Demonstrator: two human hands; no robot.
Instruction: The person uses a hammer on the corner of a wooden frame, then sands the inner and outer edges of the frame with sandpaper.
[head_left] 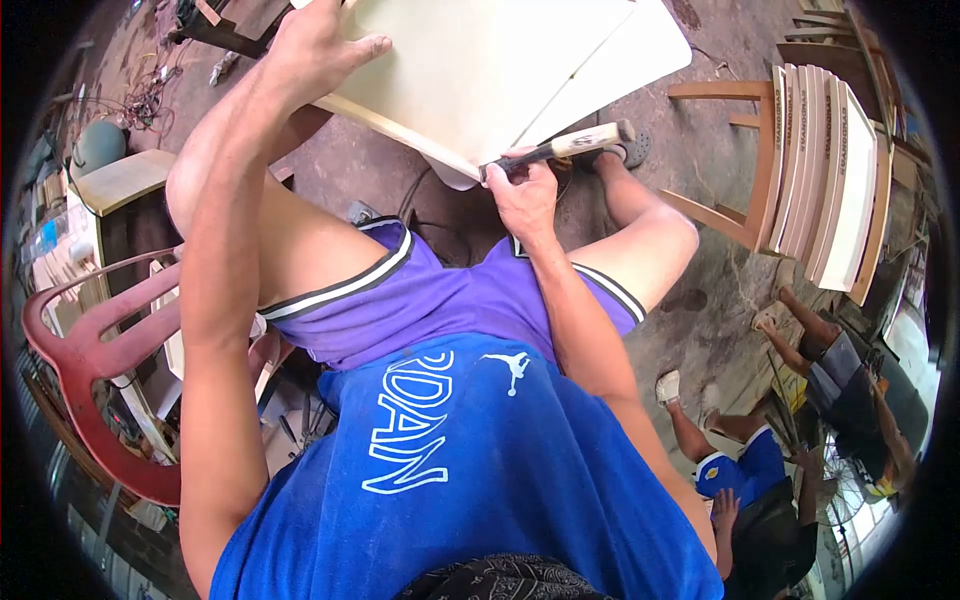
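- Clearly, the pale panel [450, 70] is held over the lap side of the floor, between the wearer's spread knees and the top edge of the view; a thin dark line runs slantwise across its right part.
- The left hand [320, 50] lies at the panel's left edge, its thumb stretched out over the pale face; its fingers are too hard to make out to tell how wide or narrow the grasp is.
- The right hand [525, 200] is closed round the dark end of a long tool [590, 138], right at the panel's near corner; the tool slants out to the right, with a cream section that carries dark marks too small to read and a dark tip.
- White outlined letters on the blue shirt [480, 450] read "RDAN", the first partly hidden; a white leaping-figure logo sits beside them; the purple shorts [480, 300] have black and white trim.
- Right of the knees, a wooden chair frame [765, 160] stands beside a stack of curved boards [815, 180]; dark lettering repeats on them, too unclear to read.
- At left are a red plastic chair [95, 350] and a table [125, 182] with a pale top.
- At lower right, a person in blue shorts [745, 465] with a yellow emblem is near another person [845, 370] in dark clothing.
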